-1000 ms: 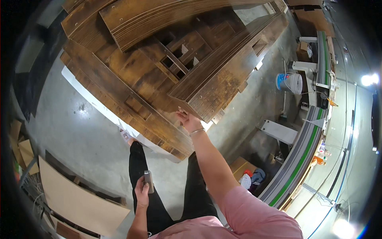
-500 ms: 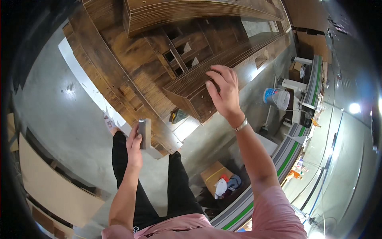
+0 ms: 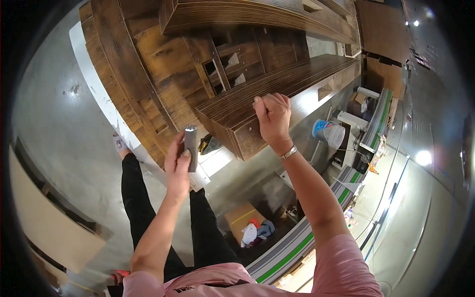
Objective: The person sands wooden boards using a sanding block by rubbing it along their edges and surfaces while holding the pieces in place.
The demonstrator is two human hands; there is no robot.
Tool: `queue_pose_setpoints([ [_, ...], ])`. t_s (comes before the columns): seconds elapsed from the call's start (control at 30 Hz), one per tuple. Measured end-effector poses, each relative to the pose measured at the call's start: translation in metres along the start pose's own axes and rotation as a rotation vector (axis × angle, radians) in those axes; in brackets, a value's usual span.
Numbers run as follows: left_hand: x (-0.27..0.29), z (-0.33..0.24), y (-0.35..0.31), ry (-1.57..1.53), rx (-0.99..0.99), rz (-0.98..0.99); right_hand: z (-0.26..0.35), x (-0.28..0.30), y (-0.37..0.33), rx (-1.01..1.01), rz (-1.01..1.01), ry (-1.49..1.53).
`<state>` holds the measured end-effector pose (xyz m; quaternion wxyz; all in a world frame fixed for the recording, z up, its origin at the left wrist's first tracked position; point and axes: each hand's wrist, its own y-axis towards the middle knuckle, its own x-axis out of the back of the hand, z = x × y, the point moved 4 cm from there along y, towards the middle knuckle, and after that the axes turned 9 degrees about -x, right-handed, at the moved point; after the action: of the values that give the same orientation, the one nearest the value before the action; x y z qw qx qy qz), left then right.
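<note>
My left hand (image 3: 179,161) is closed round a narrow grey block (image 3: 191,148) with a bright upper end, held upright beside the near end of the brown wooden furniture (image 3: 170,54). My right hand (image 3: 275,121) is curled into a loose fist, thumb against the fingers, at the near end of a dark brown grooved wooden beam (image 3: 297,81). No object shows in that fist, though the palm side is hidden. A small hole shows in the beam's end face, left of the fist. A second grooved beam (image 3: 262,15) lies farther off, over the panelled wooden frame.
A white bucket (image 3: 332,136) with a blue thing on it stands to the right, beside a long grey and green striped rail (image 3: 297,250). A cardboard box (image 3: 242,218) with cloths sits on the floor nearer me. Pale boards (image 3: 47,213) lie at the left.
My right hand has curled from loosely spread fingers into a fist and shifted slightly left and nearer. The left hand has turned the grey block and moved right. The whole view has shifted a little.
</note>
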<state>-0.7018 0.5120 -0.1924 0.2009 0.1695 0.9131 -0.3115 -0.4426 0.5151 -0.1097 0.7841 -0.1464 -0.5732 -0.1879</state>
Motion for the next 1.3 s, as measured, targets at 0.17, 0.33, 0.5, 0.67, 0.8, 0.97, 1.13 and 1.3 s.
queue_pose_setpoints([
  [0.17,-0.044,-0.019,0.006,0.437,-0.314,0.165,0.0,0.0,0.003,-0.035,0.023,0.002],
  [0.33,-0.019,0.025,0.068,0.547,0.187,0.051,0.004,-0.003,0.005,-0.034,0.042,-0.067],
  [0.5,-0.044,0.015,0.034,0.597,-0.593,0.078,0.001,-0.002,0.001,-0.039,0.006,-0.051],
  [0.67,-0.012,0.053,0.085,0.627,0.153,0.0,0.002,-0.002,0.002,-0.026,0.023,-0.048],
  [0.8,-0.009,0.059,0.094,0.585,-0.011,0.012,0.004,0.0,0.003,-0.014,0.048,-0.099],
  [0.97,0.013,0.09,0.105,0.372,-0.047,-0.046,0.007,-0.002,0.003,-0.01,0.056,-0.075],
  [1.13,0.011,0.08,0.093,0.282,0.042,-0.056,0.008,-0.004,0.004,0.01,0.055,-0.071],
  [1.3,-0.016,0.043,0.034,0.004,-0.037,0.192,0.001,0.002,0.003,-0.003,0.057,-0.09],
])
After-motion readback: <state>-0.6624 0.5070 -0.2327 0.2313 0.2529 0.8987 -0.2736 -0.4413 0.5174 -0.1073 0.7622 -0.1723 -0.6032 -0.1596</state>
